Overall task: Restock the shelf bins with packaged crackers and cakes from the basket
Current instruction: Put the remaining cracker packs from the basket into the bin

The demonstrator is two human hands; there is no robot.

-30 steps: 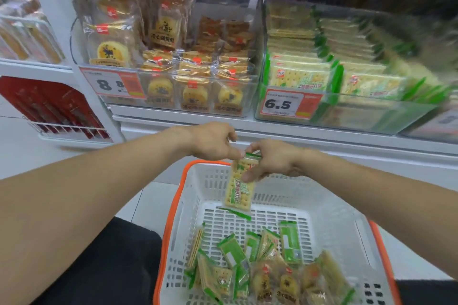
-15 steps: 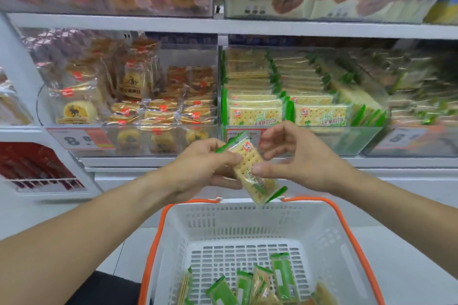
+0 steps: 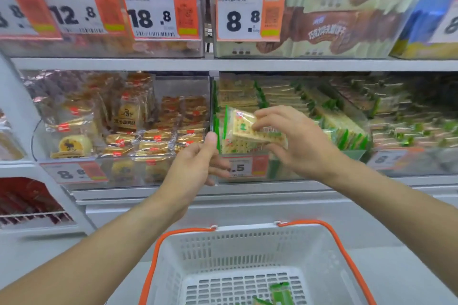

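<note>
Head view: basket (image 3: 247,242) holds green packets (image 3: 281,291); right hand (image 3: 295,138) pinches cracker pack (image 3: 244,126), now raised to cracker bin (image 3: 322,163); left hand (image 3: 195,163), loosely curled, has let go.

Place: a shop — a grocery or snack aisle.
Shelving: white tiered shelves (image 3: 223,64) holding clear plastic bins (image 3: 158,171), each filled with one kind of packaged snack.
Price tags: orange-and-white cards (image 3: 250,15) clipped to the bin fronts, printed with large figures such as 12.8, 18.8 and 8.8 — some with barcodes beneath.
Stock: wrapped cakes (image 3: 74,143), green-edged cracker packs (image 3: 347,129) and brown wafer packs (image 3: 329,30) in rows.
Basket: a white shopping basket (image 3: 247,242) with orange handles below the shelves.
</note>
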